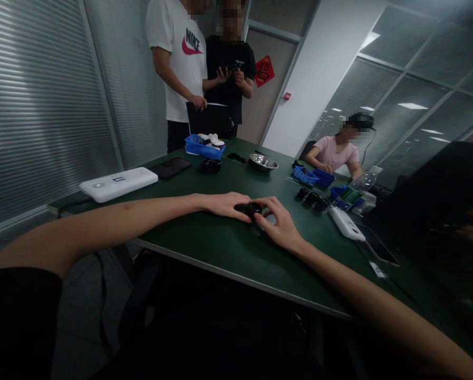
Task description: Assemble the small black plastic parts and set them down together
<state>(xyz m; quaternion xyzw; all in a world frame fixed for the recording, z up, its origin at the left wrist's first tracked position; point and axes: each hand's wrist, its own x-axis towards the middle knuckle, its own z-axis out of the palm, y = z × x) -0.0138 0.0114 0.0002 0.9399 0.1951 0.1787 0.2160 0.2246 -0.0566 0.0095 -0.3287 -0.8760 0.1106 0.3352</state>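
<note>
As I follow the head view from my remote seat, the small black part (254, 209) sits between the two hands, low over the green tabletop (220, 237); whether it touches the surface I cannot tell. I see the left hand (226, 204), palm down, pinching its narrow end between thumb and fingers, probably to steady it. The right hand (278, 224) curls thumb and forefinger around the rounded end, a fingertip hold that I judge fits so small a thing. Farther back stand the metal bowl (262, 167) and the blue tray (204, 151), I suppose to leave the hands room. Some black pieces (312, 199) lie together near the right forearm, perhaps grouped for being alike, while the white oblong device (119, 183) rests beyond the left forearm.
</note>
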